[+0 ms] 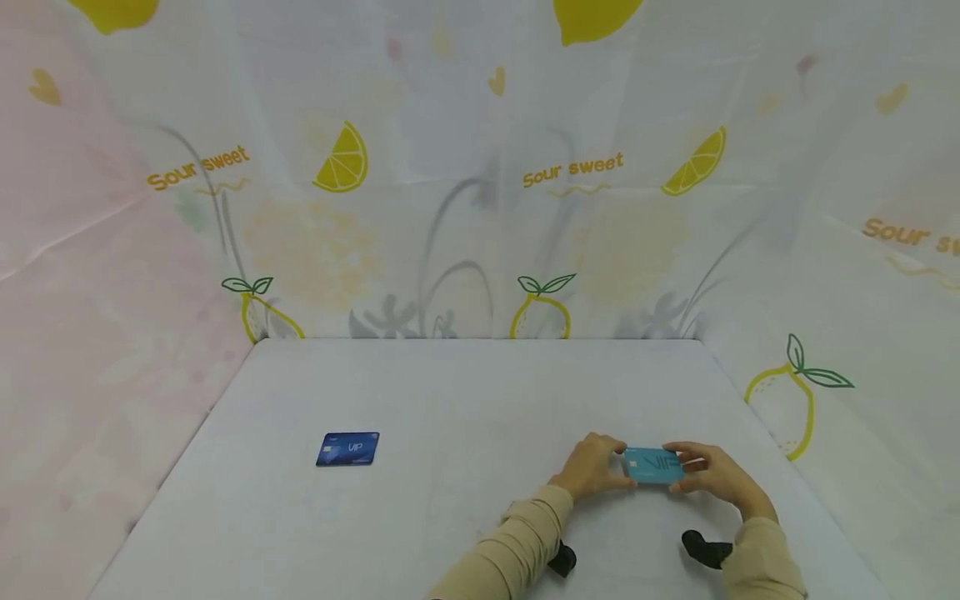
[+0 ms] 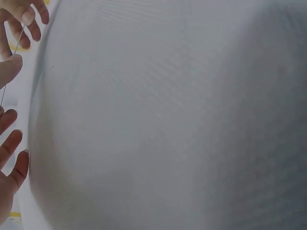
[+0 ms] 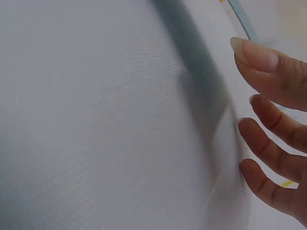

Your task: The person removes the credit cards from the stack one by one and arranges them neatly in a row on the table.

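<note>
A light-blue VIP card (image 1: 654, 467) is held up by its two short ends over the right part of the table. My left hand (image 1: 592, 468) pinches its left end between thumb and fingers. At the opposite end, my right hand (image 1: 716, 479) grips it the same way. The card's thin edge (image 3: 241, 20) shows just above the thumb (image 3: 264, 64) in the right wrist view. In the left wrist view the card is seen edge-on as a fine line between the hands. A dark-blue VIP card (image 1: 348, 449) lies flat, left of centre.
The white table (image 1: 420, 517) ends at a fabric backdrop (image 1: 465, 250) printed with lemons. Black wrist gear (image 1: 707, 550) sticks out by the right sleeve (image 1: 761, 558), and another black piece (image 1: 562, 560) shows beside the left sleeve (image 1: 510, 550).
</note>
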`<act>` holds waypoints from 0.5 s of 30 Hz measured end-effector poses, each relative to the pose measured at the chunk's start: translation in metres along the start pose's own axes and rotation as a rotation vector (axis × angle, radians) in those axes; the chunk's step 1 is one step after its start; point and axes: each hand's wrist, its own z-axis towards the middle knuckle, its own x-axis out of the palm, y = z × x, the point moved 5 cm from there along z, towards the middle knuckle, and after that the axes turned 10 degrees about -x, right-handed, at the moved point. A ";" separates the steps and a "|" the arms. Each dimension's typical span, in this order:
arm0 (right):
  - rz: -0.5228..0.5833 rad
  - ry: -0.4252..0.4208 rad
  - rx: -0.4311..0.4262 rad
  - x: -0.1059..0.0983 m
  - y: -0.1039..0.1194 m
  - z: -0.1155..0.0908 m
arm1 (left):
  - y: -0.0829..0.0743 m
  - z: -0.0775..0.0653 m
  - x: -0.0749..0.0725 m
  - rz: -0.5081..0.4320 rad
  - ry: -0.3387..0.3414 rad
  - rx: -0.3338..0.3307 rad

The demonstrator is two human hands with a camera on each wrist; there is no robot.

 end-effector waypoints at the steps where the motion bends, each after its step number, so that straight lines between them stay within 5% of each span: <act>1: 0.003 0.004 0.003 0.001 -0.001 0.000 | 0.000 -0.001 0.001 0.009 -0.001 0.002; 15: -0.068 0.008 0.114 0.006 -0.010 0.000 | 0.002 -0.004 0.013 0.107 0.012 -0.061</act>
